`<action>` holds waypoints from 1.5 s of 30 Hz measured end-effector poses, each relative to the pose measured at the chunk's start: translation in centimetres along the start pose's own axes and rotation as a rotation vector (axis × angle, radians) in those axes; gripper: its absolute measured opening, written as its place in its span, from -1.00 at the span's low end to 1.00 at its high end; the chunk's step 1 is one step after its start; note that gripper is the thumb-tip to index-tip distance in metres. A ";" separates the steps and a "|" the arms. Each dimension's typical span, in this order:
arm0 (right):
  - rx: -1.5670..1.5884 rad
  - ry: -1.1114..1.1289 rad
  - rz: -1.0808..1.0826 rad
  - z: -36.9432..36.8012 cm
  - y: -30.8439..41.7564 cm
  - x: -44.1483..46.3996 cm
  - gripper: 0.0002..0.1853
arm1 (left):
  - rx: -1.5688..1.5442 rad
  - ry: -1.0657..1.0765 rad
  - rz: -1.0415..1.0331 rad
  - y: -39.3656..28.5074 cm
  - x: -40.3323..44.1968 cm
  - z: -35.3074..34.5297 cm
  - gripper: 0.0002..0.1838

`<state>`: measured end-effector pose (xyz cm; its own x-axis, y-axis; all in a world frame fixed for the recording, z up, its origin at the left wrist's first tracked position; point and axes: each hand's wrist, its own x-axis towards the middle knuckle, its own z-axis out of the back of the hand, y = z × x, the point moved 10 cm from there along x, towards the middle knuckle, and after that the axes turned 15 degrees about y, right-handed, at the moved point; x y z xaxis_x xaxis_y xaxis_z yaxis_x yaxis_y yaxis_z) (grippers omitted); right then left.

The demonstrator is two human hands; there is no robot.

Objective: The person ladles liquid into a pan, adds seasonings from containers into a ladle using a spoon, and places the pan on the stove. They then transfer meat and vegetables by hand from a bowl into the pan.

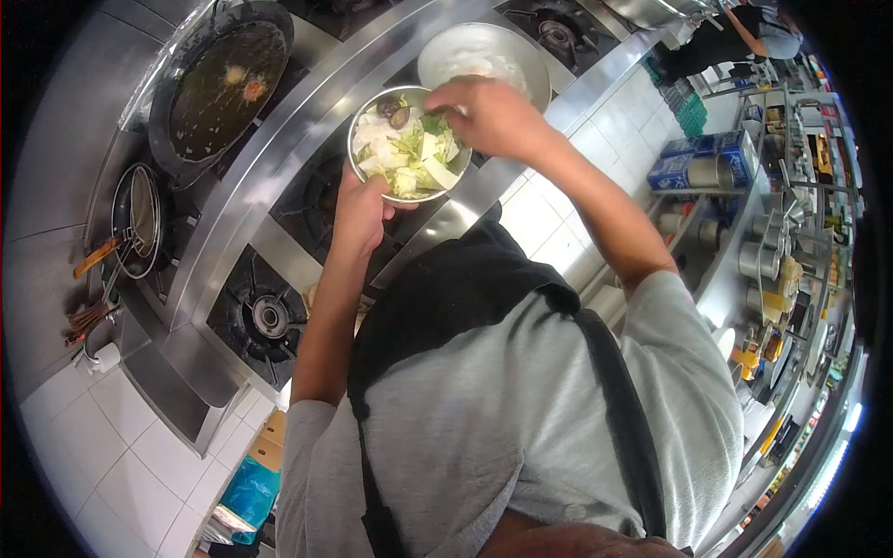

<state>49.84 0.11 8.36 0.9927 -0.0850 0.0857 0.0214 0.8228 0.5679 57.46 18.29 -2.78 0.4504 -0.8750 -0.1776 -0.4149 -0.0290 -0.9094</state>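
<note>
My left hand (361, 212) grips a round metal bowl (416, 198) by its near left side, with the thumb up at the rim. Inside lie chopped cabbage (409, 166), pale pieces and dark mushroom slices (399, 118). My right hand (491, 116) is over the bowl's far right edge, its fingers curled together beside some green leaves (433, 123). Whether those fingers pinch a leaf is hidden. Just beyond that hand, a wide shallow pan (530, 58) with whitish, cloudy contents sits on the stove.
A large wok of oil (219, 98) with small browned bits stands at the upper left. Below it is a pan with a wooden-handled strainer (141, 214). Gas burners (270, 318) line the steel counter. Shelves with blue tins (707, 158) stand at right; another person (744, 42) is at the upper right.
</note>
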 end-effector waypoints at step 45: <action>-0.283 0.103 -0.265 1.4 -20.3 3.7 -0.58 | 2.002 -0.150 -0.261 -16.2 24.8 -15.9 -0.19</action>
<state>52.90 -17.67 -1.74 0.9549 -0.2698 -0.1239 0.2955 0.9037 0.3098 62.78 -10.65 13.53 0.4356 -0.8971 0.0736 0.8968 0.4396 0.0496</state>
